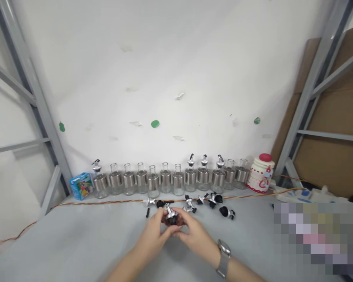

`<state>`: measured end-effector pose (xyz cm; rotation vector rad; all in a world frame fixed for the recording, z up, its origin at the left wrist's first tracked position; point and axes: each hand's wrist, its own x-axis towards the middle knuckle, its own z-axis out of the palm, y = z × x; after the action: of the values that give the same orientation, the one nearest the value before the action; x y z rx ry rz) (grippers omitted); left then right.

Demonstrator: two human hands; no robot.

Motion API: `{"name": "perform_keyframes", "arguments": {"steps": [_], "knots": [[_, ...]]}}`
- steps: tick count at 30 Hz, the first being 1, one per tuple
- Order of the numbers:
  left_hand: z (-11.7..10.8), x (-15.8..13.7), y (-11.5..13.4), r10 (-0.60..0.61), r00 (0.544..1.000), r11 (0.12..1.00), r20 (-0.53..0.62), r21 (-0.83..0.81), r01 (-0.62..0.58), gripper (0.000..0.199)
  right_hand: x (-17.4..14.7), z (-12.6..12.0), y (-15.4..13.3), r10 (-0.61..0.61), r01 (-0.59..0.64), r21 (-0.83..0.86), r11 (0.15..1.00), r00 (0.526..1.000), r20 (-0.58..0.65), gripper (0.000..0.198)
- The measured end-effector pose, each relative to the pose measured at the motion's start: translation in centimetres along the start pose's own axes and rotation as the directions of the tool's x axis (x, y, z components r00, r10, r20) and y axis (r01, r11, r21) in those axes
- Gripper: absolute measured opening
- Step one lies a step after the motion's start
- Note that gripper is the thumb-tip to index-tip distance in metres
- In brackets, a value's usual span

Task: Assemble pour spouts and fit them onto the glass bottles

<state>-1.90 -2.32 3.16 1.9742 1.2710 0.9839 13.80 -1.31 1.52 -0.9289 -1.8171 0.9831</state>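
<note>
Both hands meet above the grey table, close to its middle. Between them is a silver and black pourer stopper (171, 215), its spout pointing up. My left hand (158, 227) grips it from the left, and my right hand (187, 226) closes on it from the right; the fingertips partly hide its black base. Just beyond the hands lie loose pourer stoppers, among them one on its side (227, 212) and another (202, 198). A small black piece (148, 212) lies left of the fingers. Behind stands a row of glass bottles with steel sleeves (153, 182); several carry pourers.
A blue picture box (81, 186) stands at the row's left end, a white and red jar (260, 173) at its right. A twisted red-yellow wire (111, 202) runs across the table (76, 239) before the bottles. Grey metal frames (308, 98) flank both sides. The right corner is blurred out.
</note>
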Motion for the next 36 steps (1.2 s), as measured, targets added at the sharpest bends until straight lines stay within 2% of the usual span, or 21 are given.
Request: {"name": "perform_keyframes", "arguments": {"steps": [5,9,13,18,24,30,36], "knots": [[-0.3,0.0,-0.3,-0.002,0.997,0.984,0.075,0.178,-0.011,0.028,0.1,-1.5,-0.7,-0.023,0.043,-0.219,0.975,0.995,0.097,0.032],[-0.1,-0.1,-0.3,0.007,0.992,0.982,0.129,0.188,-0.032,0.026,0.1,-1.9,-0.8,0.035,0.016,-0.354,0.935,0.990,0.138,0.024],[-0.1,-0.2,0.0,-0.001,0.979,0.980,0.203,0.195,-0.040,0.022,0.0,-2.1,-1.4,0.046,0.039,-0.427,0.903,0.981,0.187,0.016],[0.1,-0.3,-0.2,-0.037,0.984,0.970,0.174,0.245,-0.007,0.023,-0.2,-2.2,-1.8,0.064,0.030,-0.412,0.911,0.975,0.212,0.033],[0.3,-0.5,0.2,-0.040,0.982,0.987,0.182,0.162,0.010,0.022,-0.1,-2.1,-1.5,0.036,0.057,-0.455,0.888,0.980,0.194,0.025],[0.2,-0.6,0.6,-0.018,0.981,0.996,0.195,0.088,0.000,0.021,-0.1,-2.2,-1.3,-0.022,0.102,-0.412,0.905,0.980,0.196,0.017],[0.6,-0.5,0.6,-0.029,0.983,0.998,0.181,0.062,0.018,0.024,0.0,-1.9,-0.9,-0.012,0.071,-0.319,0.945,0.983,0.185,0.028]]}}
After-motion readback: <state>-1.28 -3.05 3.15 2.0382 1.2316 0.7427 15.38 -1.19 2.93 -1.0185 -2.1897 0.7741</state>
